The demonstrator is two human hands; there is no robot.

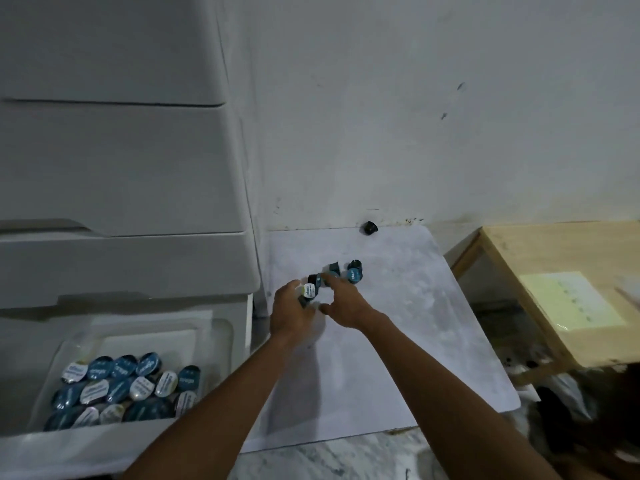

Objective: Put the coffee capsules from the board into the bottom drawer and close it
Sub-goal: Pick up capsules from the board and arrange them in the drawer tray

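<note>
Reaching over the white board (398, 341), I work both hands into the small cluster of coffee capsules (346, 273) near its far middle. My left hand (291, 313) is curled around a white-lidded capsule (308, 291), with what looks like another dark one tucked under it. My right hand (343, 306) is spread half open, fingertips touching the nearest loose capsules but, as far as I can judge, not yet closed on any. The blue-lidded capsule (354, 274) lies just beyond my right fingertips, away from me, so the right hand is the nearer one for it. One stray dark capsule (370, 227) sits well apart at the board's far edge, against the wall. The bottom drawer (221, 336) stands open off the board's left edge, its near half already heaped with capsules, so my loaded left hand has the short way there.
</note>
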